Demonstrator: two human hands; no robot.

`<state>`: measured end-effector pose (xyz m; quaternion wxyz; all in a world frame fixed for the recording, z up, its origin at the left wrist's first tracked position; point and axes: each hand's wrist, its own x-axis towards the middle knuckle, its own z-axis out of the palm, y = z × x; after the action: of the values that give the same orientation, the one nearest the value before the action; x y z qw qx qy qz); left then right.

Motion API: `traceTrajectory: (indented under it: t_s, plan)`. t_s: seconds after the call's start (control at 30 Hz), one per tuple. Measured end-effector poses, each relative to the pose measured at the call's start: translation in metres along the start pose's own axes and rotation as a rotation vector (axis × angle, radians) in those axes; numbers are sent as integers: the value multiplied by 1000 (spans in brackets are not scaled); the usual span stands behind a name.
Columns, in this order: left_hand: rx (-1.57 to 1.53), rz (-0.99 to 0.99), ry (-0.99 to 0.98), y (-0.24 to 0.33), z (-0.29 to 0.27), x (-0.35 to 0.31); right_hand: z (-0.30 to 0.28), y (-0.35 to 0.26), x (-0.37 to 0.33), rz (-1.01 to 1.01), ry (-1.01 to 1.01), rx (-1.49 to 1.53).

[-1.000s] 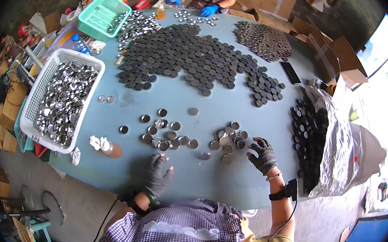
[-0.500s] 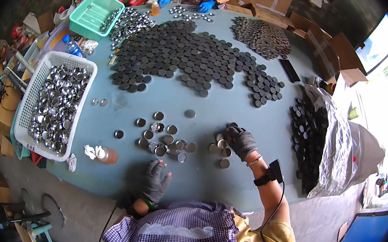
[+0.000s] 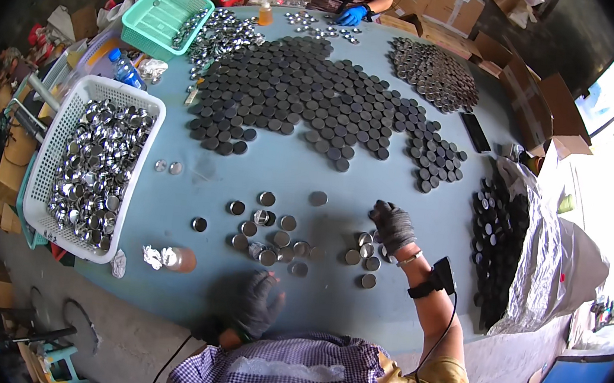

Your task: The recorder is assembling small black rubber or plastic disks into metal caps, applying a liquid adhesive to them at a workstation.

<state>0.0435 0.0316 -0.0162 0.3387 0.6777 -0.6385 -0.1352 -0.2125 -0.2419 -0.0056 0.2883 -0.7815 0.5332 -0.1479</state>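
Observation:
My right hand (image 3: 393, 227), in a dark grey glove, is over the table just beyond a small cluster of round metal caps (image 3: 366, 250). Its fingers are bent together at the tips; whatever they hold is hidden. My left hand (image 3: 257, 306), gloved with bare fingertips showing, is low at the near table edge, blurred and loosely bent, the thumb apart from the fingers, with nothing seen in it. Beyond it lie several loose silver caps (image 3: 283, 239), some tilted or overlapping. A single flat disc (image 3: 318, 199) lies farther off.
A white basket (image 3: 146, 167) of shiny caps stands left, near an amber bottle (image 3: 181, 259) topped with white wadding. Dark discs (image 3: 295, 93) cover the table's middle. A silver bag (image 3: 540, 253) spills black pieces at right. Opposite, a co-worker wears blue gloves (image 3: 352, 15).
The whole view has shifted, so the table appears lower and farther right. My right hand has drawn slightly away from the small cap cluster. The co-worker's one blue-gloved hand has risen from beside the far bottle.

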Motion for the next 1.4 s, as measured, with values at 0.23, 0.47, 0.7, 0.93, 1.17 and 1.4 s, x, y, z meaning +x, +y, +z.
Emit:
traceTrajectory:
  t_s: [0.23,0.47,0.7,0.93,1.17,1.4]
  plan:
    - [-9,-58,-22,5,-4,1,36,-33,57,-265,-45,-302]
    - [-28,-50,-7,7,-6,3,76,-58,62,-425,-31,-346]
    - [-89,-43,55,4,-4,3,57,-80,40,-386,-106,-362]
    - [-50,-43,39,6,-9,7,66,-105,27,-315,-193,-489]
    - [-85,-44,-29,2,-12,2,89,-107,24,-658,-304,-415]
    - [-24,76,53,1,-10,6,106,-105,65,-678,72,-450]
